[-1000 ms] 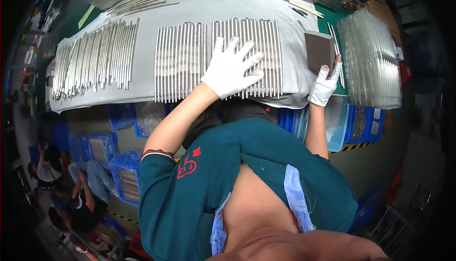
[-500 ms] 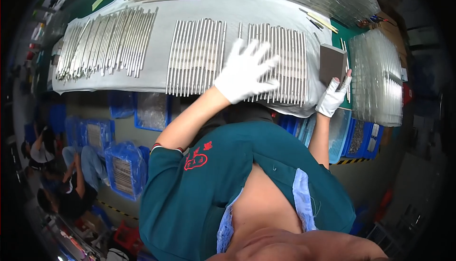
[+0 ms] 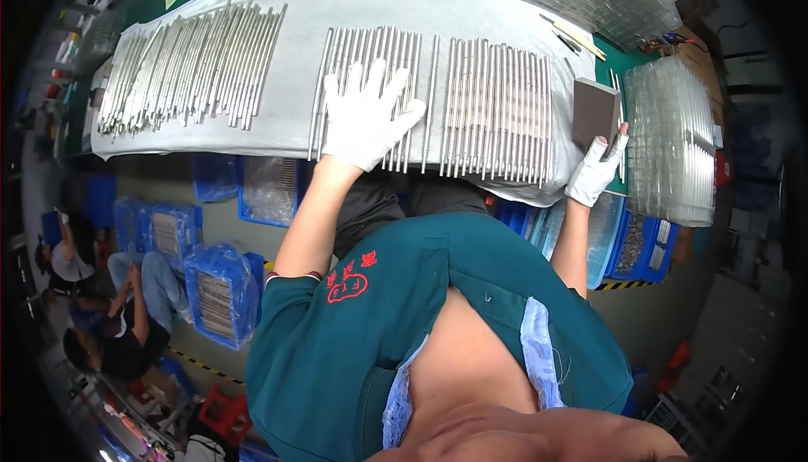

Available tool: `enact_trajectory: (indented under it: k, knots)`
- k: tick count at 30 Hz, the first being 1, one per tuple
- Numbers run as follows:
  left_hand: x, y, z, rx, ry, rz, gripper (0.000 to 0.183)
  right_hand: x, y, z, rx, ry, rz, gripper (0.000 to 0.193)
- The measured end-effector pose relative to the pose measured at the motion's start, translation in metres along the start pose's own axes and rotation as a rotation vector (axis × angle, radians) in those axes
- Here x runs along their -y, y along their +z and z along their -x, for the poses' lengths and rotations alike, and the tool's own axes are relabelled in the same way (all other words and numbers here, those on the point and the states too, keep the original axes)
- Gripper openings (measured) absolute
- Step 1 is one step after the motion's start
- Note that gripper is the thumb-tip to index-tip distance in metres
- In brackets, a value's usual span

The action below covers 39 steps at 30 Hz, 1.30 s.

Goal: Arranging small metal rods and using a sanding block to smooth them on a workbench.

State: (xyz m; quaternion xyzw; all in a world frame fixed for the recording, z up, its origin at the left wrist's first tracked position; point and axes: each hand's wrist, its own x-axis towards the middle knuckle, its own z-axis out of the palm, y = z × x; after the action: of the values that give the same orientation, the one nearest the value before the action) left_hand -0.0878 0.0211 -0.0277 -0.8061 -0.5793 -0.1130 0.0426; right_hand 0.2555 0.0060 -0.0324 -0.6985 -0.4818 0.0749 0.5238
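While a ragged row of silvery metal rods (image 3: 195, 66) is spread left of the fingers, a middle group of silvery metal rods (image 3: 411, 62) is overlaid by the white-gloved left hand (image 3: 364, 124), its fingers splayed apart. Right of these, a third rod group (image 3: 497, 108) is lined up. By the fingers of the white-gloved right hand (image 3: 592, 176), a dark grey flat-faced block (image 3: 594, 113) is seen; whether it is clamped cannot be told.
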Motion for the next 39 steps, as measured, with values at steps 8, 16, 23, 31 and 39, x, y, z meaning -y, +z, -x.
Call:
enact_trajectory:
  k: [8, 16, 23, 31, 39]
  knots:
    - [0.013, -0.009, 0.004, 0.019, 0.044, -0.040, 0.037, 0.004, -0.001, 0.001, 0.027, 0.062, -0.035, 0.052]
    - [0.058, 0.003, 0.035, 0.045, -0.004, -0.244, 0.038, -0.008, 0.003, -0.001, -0.012, -0.013, -0.075, 0.053]
    - [0.026, 0.001, 0.026, -0.043, 0.100, -0.120, 0.033, 0.003, 0.001, 0.000, 0.041, 0.067, -0.082, 0.052]
    - [0.005, -0.029, 0.044, -0.148, 0.084, 0.193, 0.039, -0.005, 0.003, 0.000, -0.019, -0.012, -0.060, 0.053]
    - [-0.017, -0.038, 0.100, -0.018, -0.726, 0.806, 0.029, -0.011, 0.002, -0.003, -0.025, -0.076, -0.003, 0.053]
